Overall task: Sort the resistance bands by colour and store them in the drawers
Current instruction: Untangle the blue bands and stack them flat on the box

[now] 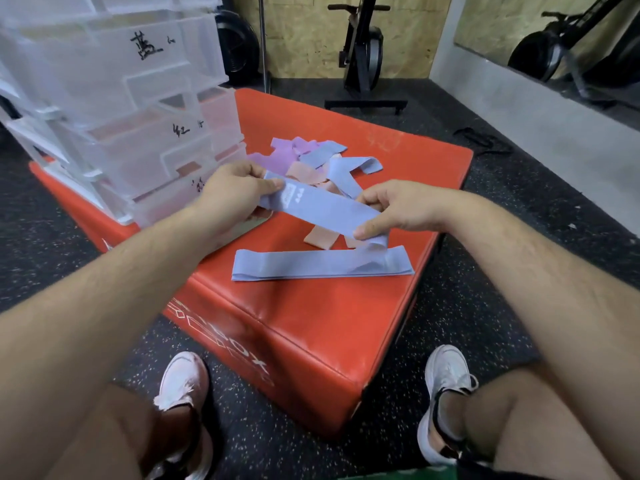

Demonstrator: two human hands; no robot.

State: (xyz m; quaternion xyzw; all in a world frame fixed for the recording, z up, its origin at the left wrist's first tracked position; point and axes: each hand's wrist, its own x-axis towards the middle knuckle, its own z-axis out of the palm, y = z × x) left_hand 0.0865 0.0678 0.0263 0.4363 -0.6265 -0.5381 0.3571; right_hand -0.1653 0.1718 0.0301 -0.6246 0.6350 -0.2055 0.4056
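Seated person, knees and white shoes (183, 382) showing at the bottom of the head view. In front, a red padded box (311, 323) is standing on dark speckled floor (502, 209); its top is serving as the surface.

- Left hand (232, 192): fingers (249, 171) are curling round, thumb pressing on top, pinching the left end of a blue band (322, 211).
- Right hand (401, 209): thumb and curled fingers are gripping the same band at its right end.
- The held band is spanning flat between the two hands, just above the surface and sloping down toward the right. White print is showing near its left end.
- A second blue band (322, 265) is lying flat near the front edge of the surface, just below the held one. The held band's right end is drooping onto or very close to it; contact cannot be told.
- Pink bands (318, 237) are lying partly under the held band.
- Behind the hands, a loose pile (311, 157) of purple, pink and blue bands is sitting mid-surface, unsorted.
- A translucent plastic drawer unit (121, 116) is standing on the left part of the surface, beside the left hand. Black handwritten marks are showing on the drawer fronts. Pinkish shapes are showing faintly through the lower drawers.
- An exercise bike (363, 46) is standing against a plywood wall (304, 36) beyond the box.
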